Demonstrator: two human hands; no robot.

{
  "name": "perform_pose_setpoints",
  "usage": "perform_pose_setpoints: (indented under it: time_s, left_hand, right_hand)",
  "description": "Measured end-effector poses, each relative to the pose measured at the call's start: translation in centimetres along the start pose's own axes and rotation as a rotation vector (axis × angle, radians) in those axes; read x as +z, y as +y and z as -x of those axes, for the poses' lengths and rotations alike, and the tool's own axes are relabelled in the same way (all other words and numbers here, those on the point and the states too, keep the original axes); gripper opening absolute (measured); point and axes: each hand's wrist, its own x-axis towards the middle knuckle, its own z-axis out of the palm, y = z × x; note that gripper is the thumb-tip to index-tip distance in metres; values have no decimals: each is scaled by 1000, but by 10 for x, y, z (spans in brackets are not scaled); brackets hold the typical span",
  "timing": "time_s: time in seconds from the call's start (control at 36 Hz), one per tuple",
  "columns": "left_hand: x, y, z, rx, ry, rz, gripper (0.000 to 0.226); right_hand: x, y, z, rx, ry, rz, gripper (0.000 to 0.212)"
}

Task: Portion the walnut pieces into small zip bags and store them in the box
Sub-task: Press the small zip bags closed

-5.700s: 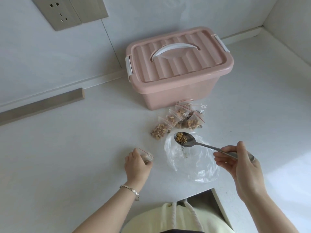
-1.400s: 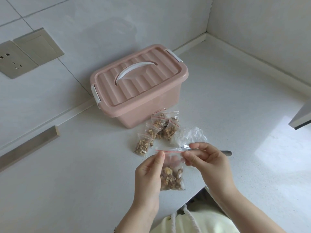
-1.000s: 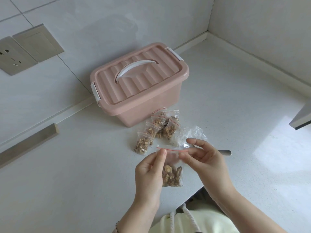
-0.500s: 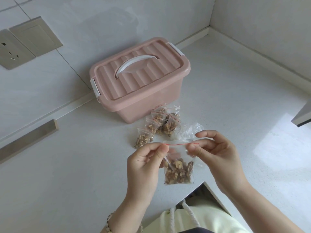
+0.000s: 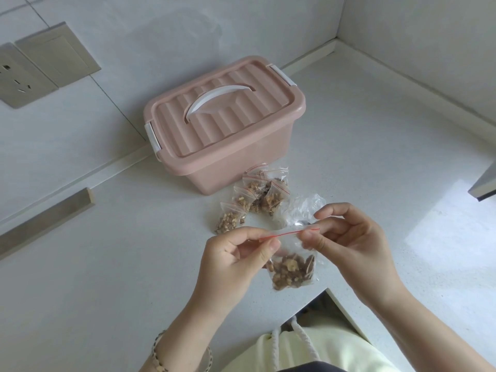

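Note:
A small clear zip bag (image 5: 292, 269) with a red seal line hangs between my hands above the counter, its lower half filled with walnut pieces. My left hand (image 5: 230, 259) pinches the left end of the seal. My right hand (image 5: 351, 242) pinches the right end. Behind them lie several filled zip bags (image 5: 252, 200) in a loose pile. The pink box (image 5: 225, 124) with a white handle stands behind the pile, its lid on.
A crumpled clear plastic bag (image 5: 300, 210) lies just beyond my right hand, partly hidden by it. The white counter (image 5: 107, 264) runs into a wall corner at the back right. Wall sockets (image 5: 35, 68) sit at the upper left. The counter's front edge (image 5: 343, 304) is under my right wrist.
The spoon seen earlier is out of my right hand, and both hands now hold the filled bag by its seal. Over the last second the bag rose slightly and shifted right.

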Motion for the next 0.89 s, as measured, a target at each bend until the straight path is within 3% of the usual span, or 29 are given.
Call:
perform_pose_setpoints:
  time_s: [0.11, 0.44, 0.64, 0.72, 0.89]
  left_hand:
    - [-1, -3, -1, 25, -17, -42, 14]
    - [1, -4, -4, 158, -56, -137, 8]
    - [3, -5, -5, 183, -75, -244, 3]
    - [2, -4, -5, 186, -104, -255, 4]
    - [-2, -4, -6, 97, -151, -280, 12]
  right_hand:
    - [0, -1, 0, -6, -14, 18, 43]
    - [-2, 0, 1, -24, -45, 46, 38]
    - [-2, 3, 2, -64, -47, 181, 40]
    - [0, 2, 3, -126, -62, 248, 30]
    - [-1, 2, 4, -162, -159, 458, 28]
